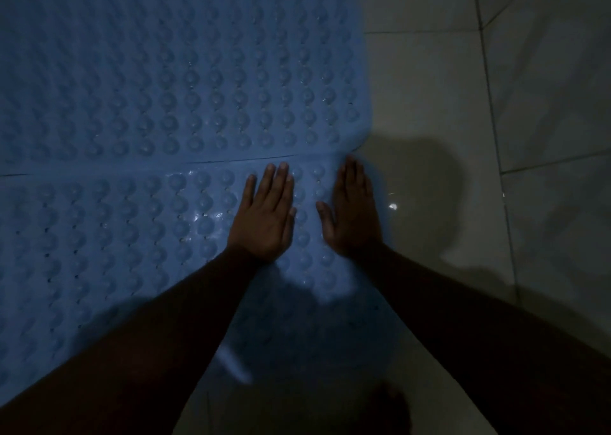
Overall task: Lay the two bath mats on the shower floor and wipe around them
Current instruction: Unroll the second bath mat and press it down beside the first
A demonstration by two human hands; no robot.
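Two blue bath mats covered in round bumps lie side by side on the tiled shower floor (429, 87). The far mat (172, 71) fills the upper left. The near mat (109, 236) meets it along a thin seam across the middle. My left hand (264, 216) presses flat on the near mat close to the seam, fingers together. My right hand (353, 213) lies flat on the near mat's right edge, its outer side by the bare tile. Neither hand holds anything.
Pale glossy floor tiles with dark grout lines spread to the right (545, 120). A wet glint shows on the tile (392, 206) beside my right hand. A dark foot (386, 408) stands at the bottom edge. The light is dim.
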